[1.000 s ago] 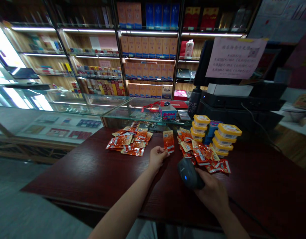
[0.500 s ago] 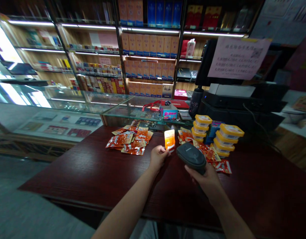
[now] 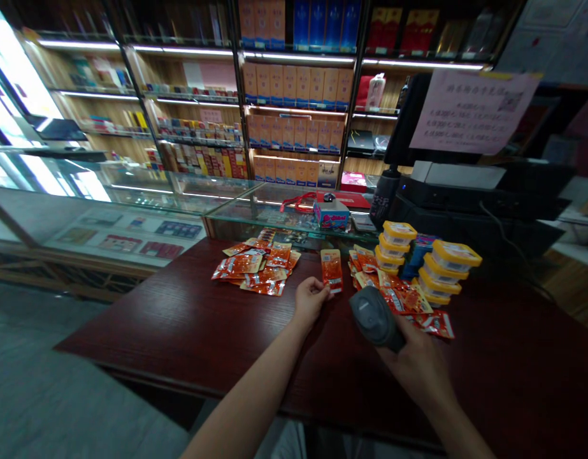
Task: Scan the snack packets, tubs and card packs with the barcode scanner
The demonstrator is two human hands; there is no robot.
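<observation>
Between the thumb and fingers of my left hand [image 3: 311,302] is the lower corner of an orange-red snack packet [image 3: 332,269], which lies on or just above the dark wooden counter. My right hand [image 3: 418,357] is wrapped round the handle of a black barcode scanner [image 3: 374,315], its head turned toward the packet. A loose pile of similar packets [image 3: 262,268] spreads out to the left. More packets [image 3: 401,298] lie to the right, partly hidden behind the scanner.
Yellow-lidded tubs stand in two stacks, a nearer-left one [image 3: 394,247] and a right one [image 3: 446,271]. A glass display case [image 3: 227,207] borders the counter [image 3: 188,331] at the back. A small blue-pink box [image 3: 330,215] sits on the glass. A monitor with a paper notice [image 3: 473,111] rises at right.
The bright light on the packet has gone out. The scanner's head has tilted and shifted slightly. The whole view has moved a little, and my left hand keeps its hold on the packet.
</observation>
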